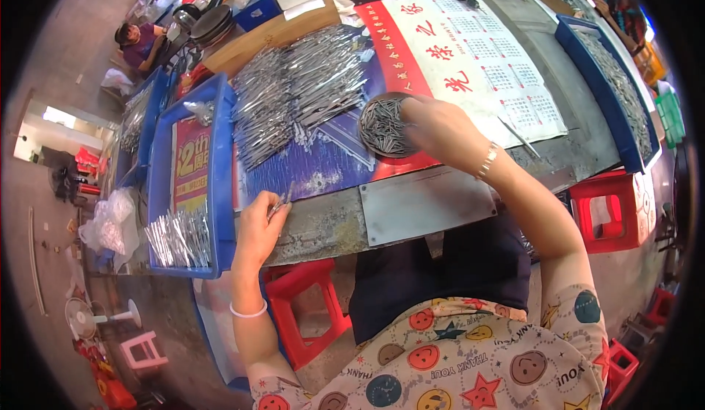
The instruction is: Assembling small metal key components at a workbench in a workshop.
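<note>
My left hand [257,230] is closed in a pinch at the table's front edge, holding a slim silver metal piece [283,203] that points up from the fingertips. My right hand [440,132] reaches over a round shallow bowl [363,137] full of small grey metal pins [385,125]. Its fingers dip at the bowl's right side and are blurred, so their grip is hidden. Beyond my left hand a large pile of long slender silver metal pieces [294,87] lies on a printed sheet [323,164].
At the left stands a blue crate [225,189] with a row of slender metal pieces [180,239]. Another blue tray [624,142] of metal parts lies far right. A calendar poster [481,57] and a flat metal plate [426,211] cover parts of the table. Red stools [308,311] stand below.
</note>
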`<state>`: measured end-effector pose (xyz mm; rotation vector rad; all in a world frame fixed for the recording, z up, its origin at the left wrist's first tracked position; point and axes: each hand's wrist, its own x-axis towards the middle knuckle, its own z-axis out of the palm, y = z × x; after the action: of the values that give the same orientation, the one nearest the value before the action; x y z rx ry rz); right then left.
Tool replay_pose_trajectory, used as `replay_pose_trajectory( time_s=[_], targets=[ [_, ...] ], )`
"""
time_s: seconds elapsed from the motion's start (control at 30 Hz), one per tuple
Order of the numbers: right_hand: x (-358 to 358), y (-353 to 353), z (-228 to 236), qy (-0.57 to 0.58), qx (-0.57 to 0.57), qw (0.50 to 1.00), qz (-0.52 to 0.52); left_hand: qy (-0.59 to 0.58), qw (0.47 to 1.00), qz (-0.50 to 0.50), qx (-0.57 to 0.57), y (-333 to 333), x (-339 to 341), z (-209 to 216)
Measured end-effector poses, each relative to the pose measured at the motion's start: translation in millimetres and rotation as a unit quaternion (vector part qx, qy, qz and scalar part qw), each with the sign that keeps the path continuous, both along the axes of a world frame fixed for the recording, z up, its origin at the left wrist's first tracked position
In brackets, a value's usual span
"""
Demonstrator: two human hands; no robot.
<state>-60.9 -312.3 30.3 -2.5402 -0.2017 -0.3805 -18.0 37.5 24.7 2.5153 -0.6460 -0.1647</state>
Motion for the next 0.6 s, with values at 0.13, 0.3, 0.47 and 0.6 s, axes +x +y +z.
replay_pose_trajectory(
  time_s=[0.13,0.3,0.47,0.6],
  targets=[
    [28.2,5.0,-14.5,0.021,-0.134,0.991,0.006,0.118,0.974,0.054,-0.185,-2.6,-22.8,12.9],
    [37.0,6.7,-18.7,0.056,-0.154,0.986,0.005,0.254,0.891,0.073,-0.37,-16.3,-74.3,14.7],
    [35.1,3.2,-18.2,0.063,-0.106,0.992,-0.018,0.332,0.79,0.02,-0.515,-41.3,-128.6,-20.3],
    [31.2,-3.3,-9.6,0.088,-0.042,0.995,-0.019,0.405,0.774,-0.01,-0.486,-58.8,-150.2,-21.0]
  ],
)
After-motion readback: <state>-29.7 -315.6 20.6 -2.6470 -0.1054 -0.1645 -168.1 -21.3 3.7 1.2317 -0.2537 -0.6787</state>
